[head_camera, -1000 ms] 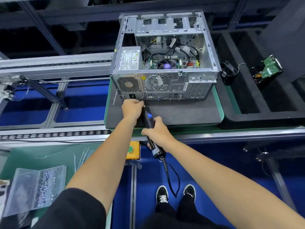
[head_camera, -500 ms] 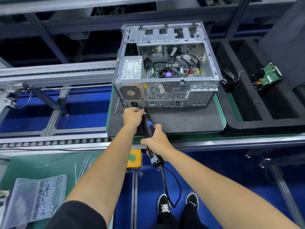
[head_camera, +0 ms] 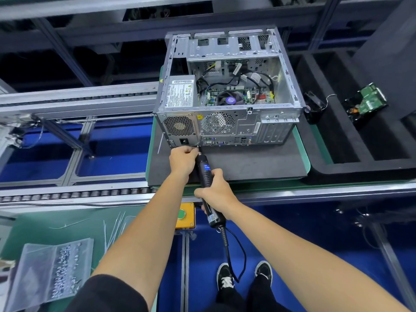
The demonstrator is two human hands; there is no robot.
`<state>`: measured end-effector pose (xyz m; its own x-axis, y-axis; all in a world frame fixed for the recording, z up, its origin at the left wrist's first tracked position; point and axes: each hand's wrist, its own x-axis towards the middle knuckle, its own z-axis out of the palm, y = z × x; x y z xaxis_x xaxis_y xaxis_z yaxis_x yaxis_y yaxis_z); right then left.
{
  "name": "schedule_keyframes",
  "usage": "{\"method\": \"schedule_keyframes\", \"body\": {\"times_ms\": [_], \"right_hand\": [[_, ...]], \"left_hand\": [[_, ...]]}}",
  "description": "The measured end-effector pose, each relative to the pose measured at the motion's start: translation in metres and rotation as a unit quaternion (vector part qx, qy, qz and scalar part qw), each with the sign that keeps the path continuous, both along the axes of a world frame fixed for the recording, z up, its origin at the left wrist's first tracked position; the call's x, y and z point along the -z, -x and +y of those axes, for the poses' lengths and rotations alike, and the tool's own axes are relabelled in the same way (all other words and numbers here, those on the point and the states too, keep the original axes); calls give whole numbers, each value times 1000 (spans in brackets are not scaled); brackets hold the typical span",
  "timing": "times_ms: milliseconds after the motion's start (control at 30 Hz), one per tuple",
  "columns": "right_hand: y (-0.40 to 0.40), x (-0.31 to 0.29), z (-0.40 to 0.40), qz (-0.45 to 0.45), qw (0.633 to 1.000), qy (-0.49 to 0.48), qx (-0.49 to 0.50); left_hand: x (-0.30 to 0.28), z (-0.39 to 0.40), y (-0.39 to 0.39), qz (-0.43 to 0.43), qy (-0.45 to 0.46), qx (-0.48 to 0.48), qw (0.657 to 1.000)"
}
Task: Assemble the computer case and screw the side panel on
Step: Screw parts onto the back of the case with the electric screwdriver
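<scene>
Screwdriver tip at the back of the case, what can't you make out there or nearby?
- Electric screwdriver tip and screw: head view, hidden by the left hand at the computer case corner.
- Left fingertips: curled out of sight.
- Bag of screws: too small to count.
- Cord: end lost between the shoes.

Computer case [head_camera: 229, 122] sits on pad [head_camera: 247, 163], foam tray [head_camera: 351, 154] right.

Silver computer case [head_camera: 229, 122], black screwdriver [head_camera: 206, 174]

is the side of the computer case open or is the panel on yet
Open. The computer case has no panel on its upward side; the motherboard, cables and power supply show inside.
</scene>
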<state>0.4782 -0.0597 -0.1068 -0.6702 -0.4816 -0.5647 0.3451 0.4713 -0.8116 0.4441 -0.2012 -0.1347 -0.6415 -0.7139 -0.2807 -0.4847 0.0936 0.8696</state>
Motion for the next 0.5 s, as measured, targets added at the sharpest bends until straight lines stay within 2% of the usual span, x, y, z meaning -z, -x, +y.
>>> {"method": "schedule_keyframes", "body": {"times_ms": [233, 500], "right_hand": [[3, -1, -2, 1, 1000, -2, -6], [3, 1, -5, 8, 1000, -4, -1]], "left_hand": [[1, 2, 1, -1, 26, -10, 1000], [2, 0, 0, 0, 14, -7, 1000]]}}
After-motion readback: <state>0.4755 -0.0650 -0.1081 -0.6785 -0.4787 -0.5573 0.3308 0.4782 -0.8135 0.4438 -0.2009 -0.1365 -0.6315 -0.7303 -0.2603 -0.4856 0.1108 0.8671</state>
